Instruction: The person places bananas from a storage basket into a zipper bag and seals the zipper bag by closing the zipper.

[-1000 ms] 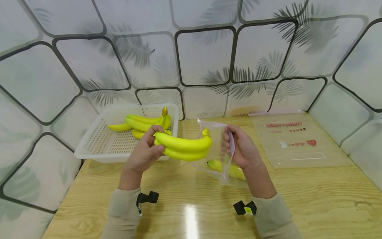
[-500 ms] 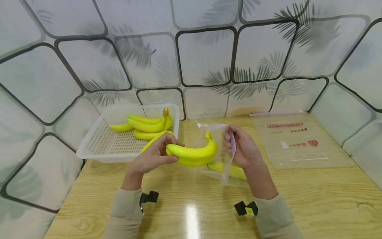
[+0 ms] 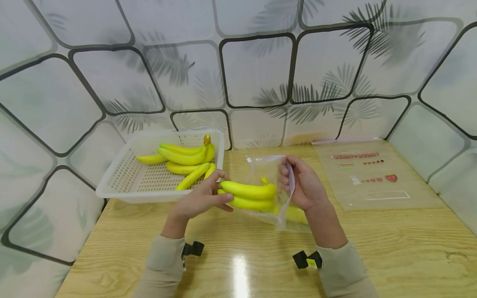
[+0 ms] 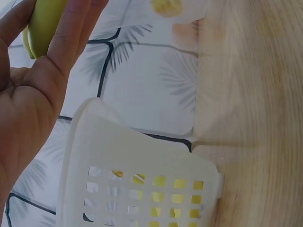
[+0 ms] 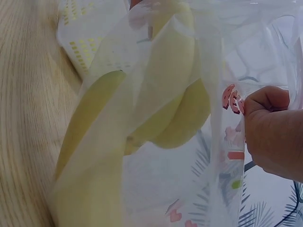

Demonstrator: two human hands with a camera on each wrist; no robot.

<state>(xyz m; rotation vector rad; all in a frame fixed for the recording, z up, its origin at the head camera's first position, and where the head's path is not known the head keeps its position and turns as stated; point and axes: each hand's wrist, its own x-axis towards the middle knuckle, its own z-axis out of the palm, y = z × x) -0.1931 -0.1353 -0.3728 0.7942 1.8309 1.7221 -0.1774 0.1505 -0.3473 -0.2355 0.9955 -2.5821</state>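
My left hand (image 3: 203,196) grips a small bunch of yellow bananas (image 3: 247,191) by the tip end, thumb in front and fingers behind. The stem end of the bunch points right and lies within the mouth of a clear zip bag (image 3: 261,165). My right hand (image 3: 303,184) pinches the bag's upper edge and holds its mouth apart. Inside the bag lies another banana (image 3: 297,215), partly covered by the bag's film and my right wrist. In the right wrist view the bunch (image 5: 184,116) shows through the film above that banana (image 5: 87,118).
A white perforated basket (image 3: 112,184) with several bananas (image 3: 182,155) stands at the back left, close by my left hand. At the right a flat printed zip bag (image 3: 376,194) lies on the wooden table (image 3: 208,265). A patterned covering (image 3: 257,70) rises behind.
My left hand has moved right and slightly down, carrying the banana bunch from in front of the bag into its mouth. The right hand has stayed almost still, holding the bag's edge.
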